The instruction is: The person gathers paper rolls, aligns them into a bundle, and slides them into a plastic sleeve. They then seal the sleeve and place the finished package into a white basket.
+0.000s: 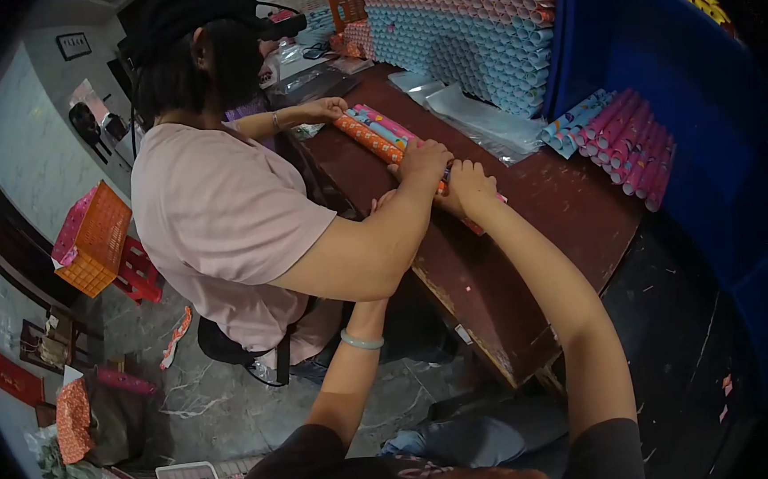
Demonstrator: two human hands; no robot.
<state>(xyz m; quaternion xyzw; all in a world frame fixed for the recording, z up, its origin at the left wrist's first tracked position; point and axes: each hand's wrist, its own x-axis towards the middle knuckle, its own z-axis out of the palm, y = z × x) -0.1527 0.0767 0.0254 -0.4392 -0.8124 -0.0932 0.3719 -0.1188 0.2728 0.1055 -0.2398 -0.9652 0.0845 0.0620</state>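
A bundle of patterned paper rolls, with an orange roll (368,139), a blue roll (380,126) and a pink roll (385,122), lies on the brown table. My right hand (471,189) has its fingers closed over the near end of the bundle. My left hand (384,201) is at the near side of the rolls, mostly hidden behind a co-worker's forearm; its grip does not show. The co-worker's right hand (427,161) lies on the rolls beside mine, and their left hand (326,110) touches the far end.
Clear plastic sleeves (473,117) lie on the brown table (569,218). Behind them rises a tall stack of blue and pink rolls (455,52). More pink rolls (631,146) sit by a blue panel (685,85). The co-worker (230,206) sits close on my left.
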